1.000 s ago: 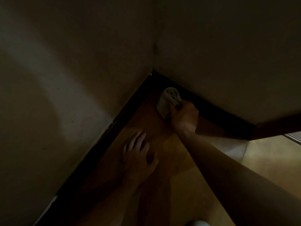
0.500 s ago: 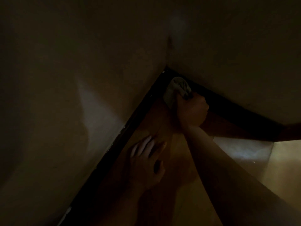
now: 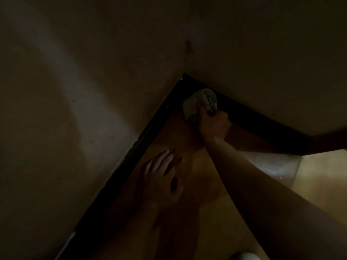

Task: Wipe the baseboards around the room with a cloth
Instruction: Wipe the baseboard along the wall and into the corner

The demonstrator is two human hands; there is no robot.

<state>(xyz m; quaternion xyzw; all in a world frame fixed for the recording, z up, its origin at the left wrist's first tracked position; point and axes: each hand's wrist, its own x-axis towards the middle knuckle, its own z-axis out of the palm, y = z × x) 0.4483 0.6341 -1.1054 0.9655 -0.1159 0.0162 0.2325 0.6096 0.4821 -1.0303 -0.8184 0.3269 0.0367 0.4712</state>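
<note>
Two dark baseboards are meeting in a dim corner: the left baseboard (image 3: 131,156) is running along the foot of the left wall (image 3: 75,91), and the right baseboard (image 3: 262,121) is running out under the right wall (image 3: 262,53). Both of the person's bare arms are reaching down toward that corner. The right hand (image 3: 214,126) is gripping a pale, bunched cloth (image 3: 199,104), curled tight round the wad like a fist, with the knuckles facing the right baseboard. The cloth is sticking out past the fist toward the corner, sitting just beside the foot of the right baseboard and low over the wooden floor (image 3: 187,212). In this poor light I cannot tell whether it is actually touching the board or the floor. The left hand (image 3: 161,177) is resting palm-down on the floor, near the left baseboard but apart from it. Its fingers (image 3: 159,160) are lying straight and slightly spread, pointing toward the corner and gripping nothing. The two hands are well apart, the left one nearer to the person. One soft patch of light is falling across the left wall, and another is brightening the floor to the right of the right forearm. A small white thing (image 3: 242,257) is showing at the bottom edge, too cut off to identify.
</note>
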